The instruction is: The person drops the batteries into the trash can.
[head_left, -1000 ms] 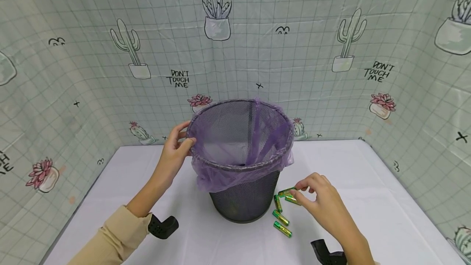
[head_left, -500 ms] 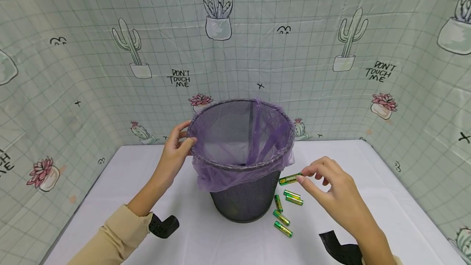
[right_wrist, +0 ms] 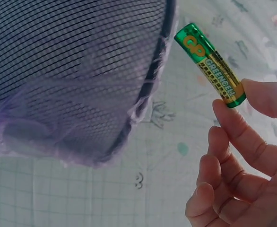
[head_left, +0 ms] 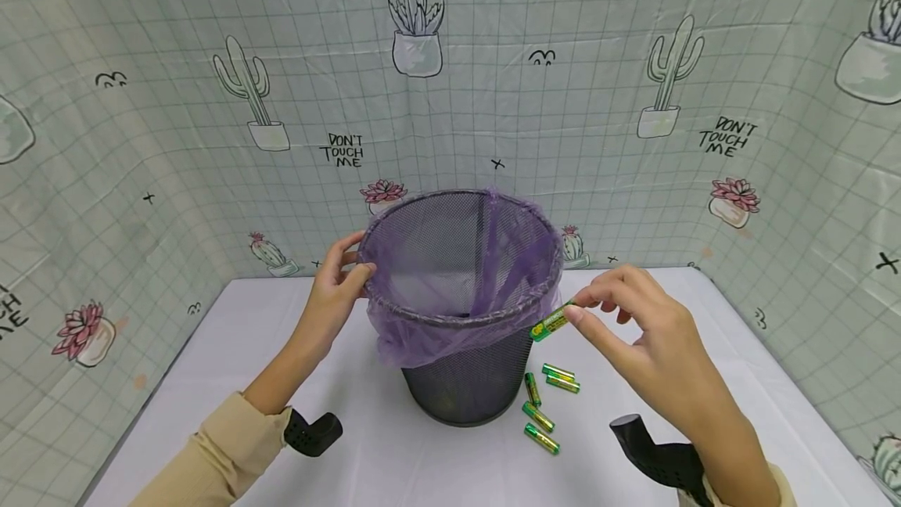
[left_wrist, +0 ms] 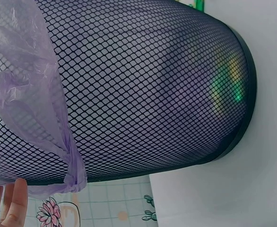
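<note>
A black mesh wastebasket [head_left: 464, 382] lined with a purple bag [head_left: 422, 339] stands upright on the table. My left hand [head_left: 336, 284] grips its rim at the left side, thumb over the edge. Between thumb and index finger my right hand [head_left: 644, 319] pinches one end of a green and gold battery [head_left: 551, 324], raised off the table just right of the wastebasket's rim. In the right wrist view that battery [right_wrist: 212, 66] carries GP lettering and is apart from the rim. Blurred green and yellow shapes [left_wrist: 228, 87] show through the mesh near the bottom in the left wrist view.
Several more batteries [head_left: 539, 416] lie on the white tabletop [head_left: 633, 460] by the wastebasket's right side. A cactus-printed cloth [head_left: 450, 124] hangs behind and along both sides. Black wrist mounts [head_left: 313, 434] are on both forearms.
My right hand has picked up one battery from the group and raised it up, its free end now tilted down beside the wastebasket. My left hand has stayed on the rim.
</note>
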